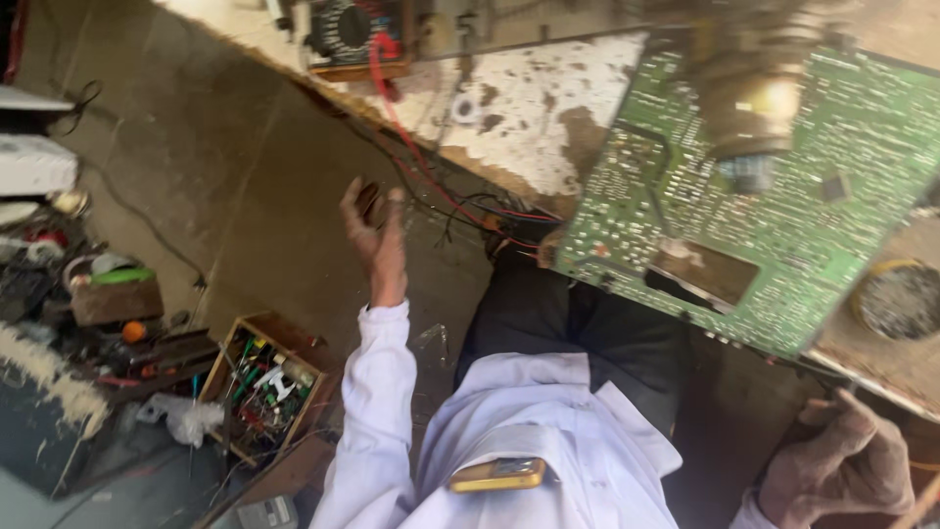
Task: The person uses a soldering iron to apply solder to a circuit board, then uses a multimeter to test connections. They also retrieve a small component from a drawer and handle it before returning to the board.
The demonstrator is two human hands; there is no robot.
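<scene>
My left hand (377,240) is raised over the dark floor, its white sleeve below it. Its thumb and fingers pinch a small dark round object (369,202). My right hand (840,472) sits low at the bottom right, fingers curled, just under the workbench edge; whether it holds anything is unclear. A large green circuit board (783,225) lies tilted on the worn white workbench (529,93) and overhangs its front edge. Red and black wires (431,176) run from a multimeter (348,34) toward the board's left corner. A blurred brass-coloured object (754,93) close to the camera hides part of the board.
A round tin of grey matter (899,299) stands on the bench right of the board. On the floor at the left is a wooden box of small tools (264,384), with cluttered shelves (88,294) beyond. A yellow phone (497,475) sits in my shirt pocket.
</scene>
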